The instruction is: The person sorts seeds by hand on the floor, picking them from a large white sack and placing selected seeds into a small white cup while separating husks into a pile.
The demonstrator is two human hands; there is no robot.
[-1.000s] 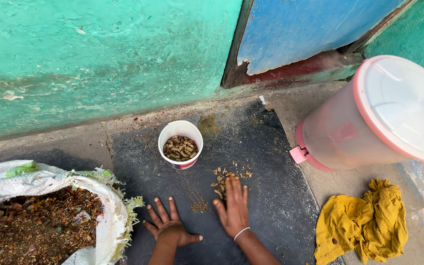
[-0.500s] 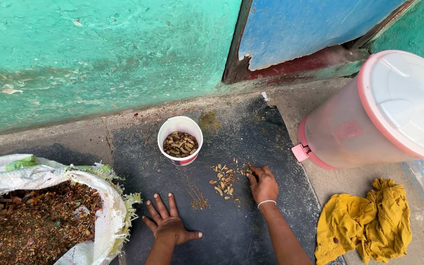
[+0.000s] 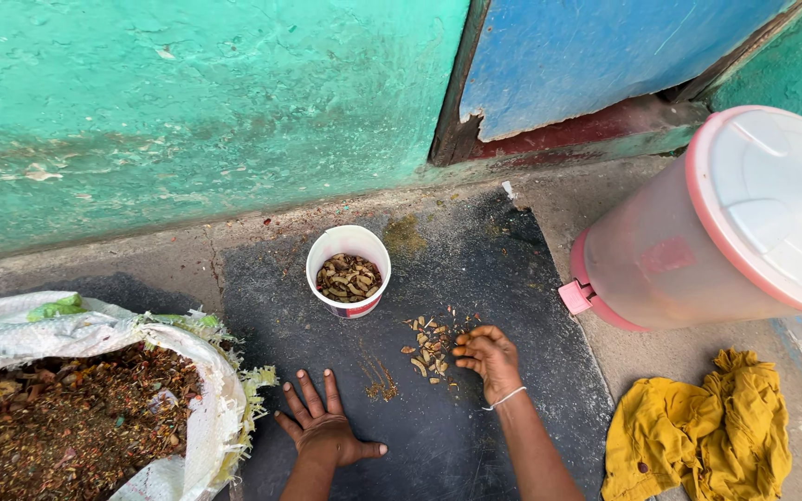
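Observation:
My right hand [image 3: 488, 357] rests on a dark stone slab [image 3: 512, 278] with its fingers curled against a small pile of brown pod pieces [image 3: 427, 341] to its left; whether it holds any is not clear. My left hand [image 3: 322, 429] lies flat on the slab with fingers spread, holding nothing. A white paper cup [image 3: 348, 272] with a red base stands just beyond the pile, partly filled with the same pod pieces. A small smear of brown crumbs [image 3: 381, 390] lies between my two hands.
An open white woven sack [image 3: 201, 390] of mixed dried plant bits sits at the left. A large pink translucent container with a white lid [image 3: 726, 232] stands at the right, a crumpled yellow cloth [image 3: 698, 431] in front of it. A green wall [image 3: 187, 102] and blue door [image 3: 596, 46] run behind.
My right hand went from lying flat below the pile to the pile's right side, then curled its fingers in against the pieces. My left hand stayed in place.

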